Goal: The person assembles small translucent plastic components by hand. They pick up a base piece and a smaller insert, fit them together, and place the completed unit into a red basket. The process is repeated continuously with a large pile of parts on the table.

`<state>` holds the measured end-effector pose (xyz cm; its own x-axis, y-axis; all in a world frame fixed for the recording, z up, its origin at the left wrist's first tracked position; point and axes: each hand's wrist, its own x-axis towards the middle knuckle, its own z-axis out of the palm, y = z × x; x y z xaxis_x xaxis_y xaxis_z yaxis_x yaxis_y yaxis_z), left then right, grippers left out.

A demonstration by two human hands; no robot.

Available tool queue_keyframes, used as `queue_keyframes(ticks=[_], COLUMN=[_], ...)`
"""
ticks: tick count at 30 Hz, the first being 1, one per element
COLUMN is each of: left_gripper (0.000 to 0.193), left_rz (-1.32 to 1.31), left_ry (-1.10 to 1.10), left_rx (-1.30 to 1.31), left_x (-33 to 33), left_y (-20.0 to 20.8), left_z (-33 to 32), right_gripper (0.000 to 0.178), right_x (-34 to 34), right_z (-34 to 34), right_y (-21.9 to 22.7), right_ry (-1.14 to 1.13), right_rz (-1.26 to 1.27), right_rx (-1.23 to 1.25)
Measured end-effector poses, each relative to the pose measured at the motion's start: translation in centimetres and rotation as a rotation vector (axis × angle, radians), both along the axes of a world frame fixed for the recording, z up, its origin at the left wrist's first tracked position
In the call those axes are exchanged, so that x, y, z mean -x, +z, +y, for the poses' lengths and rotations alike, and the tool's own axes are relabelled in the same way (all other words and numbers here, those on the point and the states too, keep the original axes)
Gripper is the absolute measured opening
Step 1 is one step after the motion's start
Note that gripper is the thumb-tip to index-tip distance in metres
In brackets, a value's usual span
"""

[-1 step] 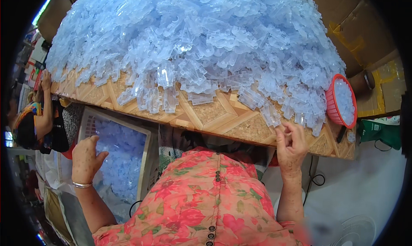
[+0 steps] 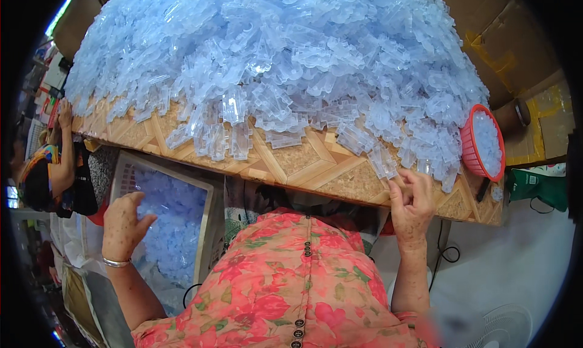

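A huge mound of clear, bluish plastic pieces (image 2: 291, 62) covers the table. My right hand (image 2: 412, 208) is over the table's front edge, its fingers bent and the thumb close to the index finger. The fingertips meet the near end of a flat clear plastic piece (image 2: 382, 161), and the grip itself is partly hidden. Off to the left, my left hand (image 2: 124, 225) hangs over a pale crate (image 2: 208, 217). Its thumb stands apart from the fingers, and nothing shows between them. More of the clear plastic pieces (image 2: 173, 238) fill that crate.
A red basket (image 2: 470, 147) of similar pieces stands at the table's right end, with a small black object (image 2: 483, 190) beside it. Cardboard (image 2: 504, 50) rises behind. Another person (image 2: 51, 172) sits at the far left. A fan (image 2: 501, 330) is at the lower right.
My left hand has shifted very slightly to the right, its thumb moving with it. The right hand and the plastic pieces look the same.
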<state>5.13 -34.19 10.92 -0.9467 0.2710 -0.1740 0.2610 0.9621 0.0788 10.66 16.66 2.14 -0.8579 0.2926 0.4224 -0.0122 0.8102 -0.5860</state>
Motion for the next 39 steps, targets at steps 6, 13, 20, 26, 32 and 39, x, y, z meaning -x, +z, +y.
queue_keyframes(ticks=[6,13,20,26,32,39], left_gripper=[0.048,0.051,0.055,0.038,0.040,0.047], left_rz=[-0.356,-0.543,-0.952,-1.294,-1.241,-1.282], left_ry=[-0.254,-0.475,-0.188,0.190,0.177,0.295], left_rx=[-0.707,-1.110,-1.531,-1.425,-1.695,-1.903], left_x=[3.2,6.3,6.3,7.1,7.3,7.5], left_y=[-0.8,-5.8,-9.6,-8.0,-8.7,-8.9], left_z=[11.3,24.6,31.6,30.2,29.8,29.9], right_gripper=[0.030,0.025,0.027,0.040,0.033,0.027], right_x=[0.9,0.1,-0.6,1.4,3.5,2.6], right_z=[-0.6,0.0,-0.9,2.5,5.7,3.9], right_y=[-0.1,-0.4,-0.4,1.3,0.9,1.1], right_ry=[-0.030,0.012,0.232,0.039,-0.126,-0.026], right_rz=[-0.082,-0.080,0.071,0.041,-0.073,0.143], right_rx=[-0.203,-0.043,0.153,-0.223,-0.520,-0.008])
